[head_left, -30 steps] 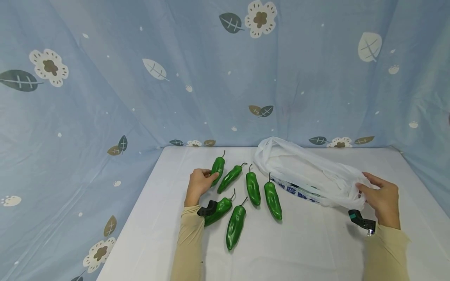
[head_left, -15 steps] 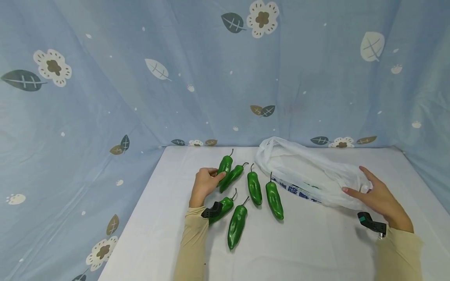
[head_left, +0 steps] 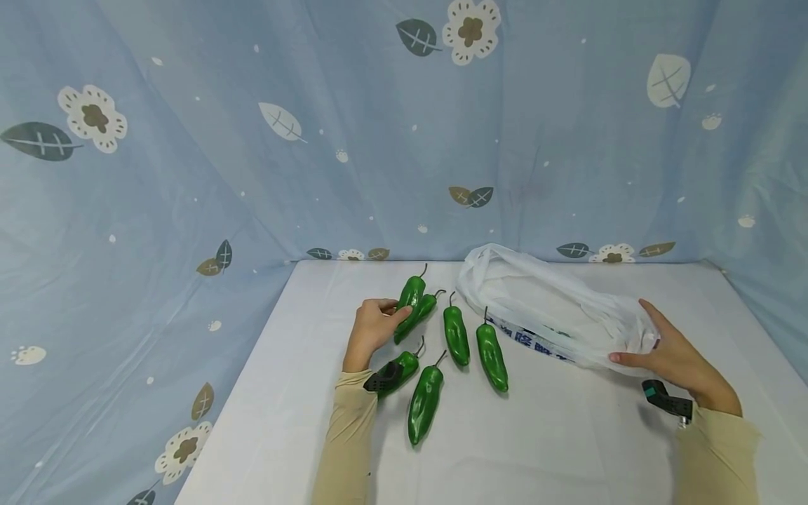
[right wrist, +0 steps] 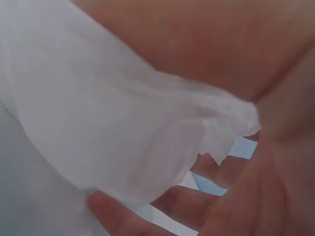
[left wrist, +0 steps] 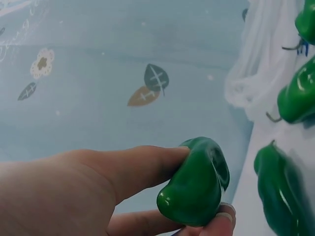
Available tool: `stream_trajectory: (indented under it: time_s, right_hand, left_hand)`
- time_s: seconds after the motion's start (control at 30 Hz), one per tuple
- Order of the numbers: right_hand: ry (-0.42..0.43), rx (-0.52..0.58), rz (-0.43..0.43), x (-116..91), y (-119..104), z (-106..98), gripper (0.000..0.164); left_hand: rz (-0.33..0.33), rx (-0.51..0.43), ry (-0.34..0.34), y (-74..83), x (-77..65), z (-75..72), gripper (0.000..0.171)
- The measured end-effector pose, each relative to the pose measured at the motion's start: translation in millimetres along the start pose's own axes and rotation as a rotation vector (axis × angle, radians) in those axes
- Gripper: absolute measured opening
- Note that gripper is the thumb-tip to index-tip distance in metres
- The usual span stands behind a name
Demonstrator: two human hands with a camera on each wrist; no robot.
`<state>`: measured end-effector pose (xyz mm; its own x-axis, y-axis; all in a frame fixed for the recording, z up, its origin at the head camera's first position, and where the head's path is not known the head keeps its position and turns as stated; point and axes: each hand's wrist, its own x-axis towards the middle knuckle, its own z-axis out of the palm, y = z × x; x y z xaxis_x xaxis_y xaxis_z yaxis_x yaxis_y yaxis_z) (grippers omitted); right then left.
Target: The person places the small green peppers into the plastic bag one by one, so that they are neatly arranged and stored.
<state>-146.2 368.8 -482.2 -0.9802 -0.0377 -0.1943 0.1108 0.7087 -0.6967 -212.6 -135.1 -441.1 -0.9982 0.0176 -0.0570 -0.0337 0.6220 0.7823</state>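
Observation:
A green pepper (head_left: 412, 289) is pinched between the thumb and fingers of my left hand (head_left: 372, 327). In the left wrist view that pepper (left wrist: 192, 189) points its blunt tip toward the camera. It partly covers another green pepper (head_left: 424, 308) behind it in the head view. My right hand (head_left: 683, 361) spans the right end of a white plastic bag (head_left: 530, 268), thumb on the near side and other fingers beyond. The right wrist view has the bag's thin film (right wrist: 98, 108) across the palm, with the fingers (right wrist: 184, 204) spread and fairly straight beneath it.
More green peppers lie on the white-covered table (head_left: 543, 449): one (head_left: 456, 337) and another (head_left: 492, 358) left of the bag, one (head_left: 425, 407) nearer the front. A further pepper (head_left: 407, 365) is partly hidden by the left wrist camera. A blue patterned curtain (head_left: 379, 140) stands behind.
My left hand has moved right with the pepper, over the neighbouring one. My right hand has let go of the bag's pinched edge and spread its fingers around the bag's end.

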Motion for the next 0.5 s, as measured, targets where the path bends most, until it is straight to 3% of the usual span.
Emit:
stream_trajectory:
  time_s: [0.5]
  right_hand:
    - [0.008, 0.01, 0.0, -2, -3, -1, 0.131]
  left_hand:
    - [0.1, -0.074, -0.031, 19.5, -5.5, 19.1, 0.045]
